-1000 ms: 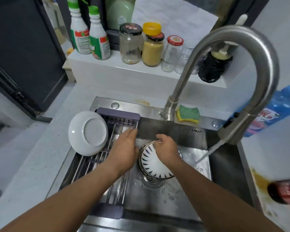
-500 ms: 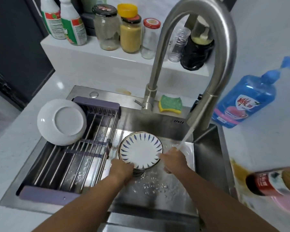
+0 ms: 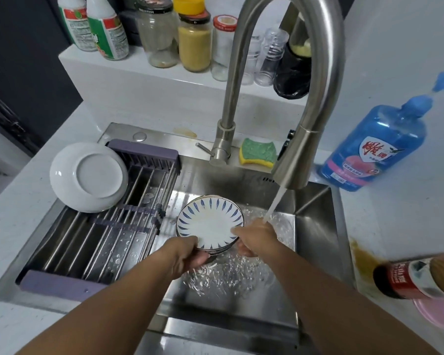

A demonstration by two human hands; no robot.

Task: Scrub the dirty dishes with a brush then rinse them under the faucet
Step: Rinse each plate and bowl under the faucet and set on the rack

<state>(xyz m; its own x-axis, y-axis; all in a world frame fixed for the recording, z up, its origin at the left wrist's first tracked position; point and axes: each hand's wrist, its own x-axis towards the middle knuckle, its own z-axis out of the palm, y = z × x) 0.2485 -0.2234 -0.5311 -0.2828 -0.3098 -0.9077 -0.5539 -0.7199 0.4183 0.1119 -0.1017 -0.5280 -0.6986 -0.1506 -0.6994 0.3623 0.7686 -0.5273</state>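
Plates (image 3: pixel 210 224), blue-patterned, stacked in sink (image 3: pixel 314 208): left hand (image 3: pixel 187 257) grips near edge, right hand (image 3: pixel 256 239) grips right edge under running faucet (image 3: pixel 291 170).

Blue detergent bottle (image 3: pixel 374 149): the white shield label carries the red characters 雕牌. Dark bottle (image 3: pixel 400 279): white characters on red label, blurred, unreadable. White bottles (image 3: pixel 108 29) on shelf (image 3: pixel 139 70): print too small.
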